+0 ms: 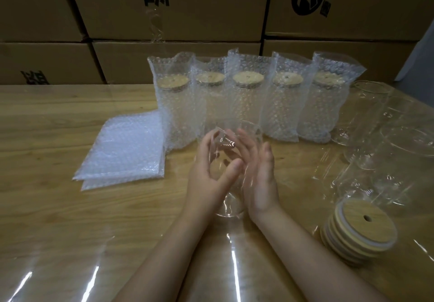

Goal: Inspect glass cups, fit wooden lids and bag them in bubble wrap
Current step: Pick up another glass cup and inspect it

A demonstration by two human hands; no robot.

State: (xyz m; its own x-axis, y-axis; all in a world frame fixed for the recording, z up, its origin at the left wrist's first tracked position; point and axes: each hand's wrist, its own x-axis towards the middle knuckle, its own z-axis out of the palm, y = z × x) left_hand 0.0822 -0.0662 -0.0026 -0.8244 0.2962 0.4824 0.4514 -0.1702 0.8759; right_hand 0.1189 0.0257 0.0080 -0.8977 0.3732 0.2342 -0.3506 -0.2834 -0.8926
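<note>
A clear glass cup (229,151) is held tilted between both hands above the wooden table (58,207), its mouth pointing away from me. My left hand (207,172) curls round its left side with the thumb across the front. My right hand (257,172) lies flat against its right side with straight fingers. Several bagged cups with wooden lids (246,78) stand in a row in bubble wrap behind the hands. A stack of wooden lids (359,233) lies at the right. Flat bubble wrap bags (126,149) are piled at the left.
Several bare glass cups (375,123) lie and stand at the right side of the table. Stacked cardboard boxes (164,8) form a wall behind the table. A clear plastic sheet (70,273) covers the table's surface near me.
</note>
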